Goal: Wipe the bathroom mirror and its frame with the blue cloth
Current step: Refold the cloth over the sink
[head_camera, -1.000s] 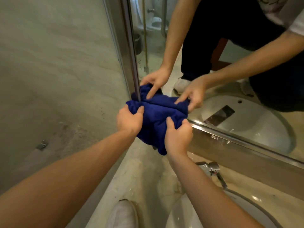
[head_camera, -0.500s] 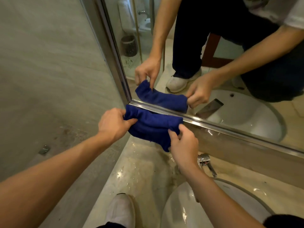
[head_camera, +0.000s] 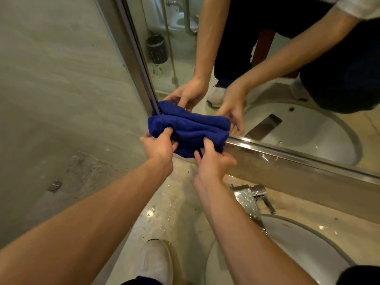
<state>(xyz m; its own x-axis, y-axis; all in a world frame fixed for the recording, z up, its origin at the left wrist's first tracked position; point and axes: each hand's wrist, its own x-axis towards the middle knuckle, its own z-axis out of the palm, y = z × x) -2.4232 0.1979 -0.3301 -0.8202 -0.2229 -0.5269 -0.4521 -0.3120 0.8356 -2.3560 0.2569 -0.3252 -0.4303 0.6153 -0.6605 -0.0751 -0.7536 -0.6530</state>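
1. The left hand [head_camera: 159,146] grips the blue cloth's [head_camera: 189,130] left end, thumb curled into it.
2. The blue cloth lies bunched against the mirror frame's [head_camera: 287,156] lower left corner.
3. The right hand [head_camera: 211,160] pinches its right end.

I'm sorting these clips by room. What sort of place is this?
Most likely a bathroom: a metal-framed mirror above a wet stone counter, a white sink with a chrome tap, and a toilet reflected in the glass.
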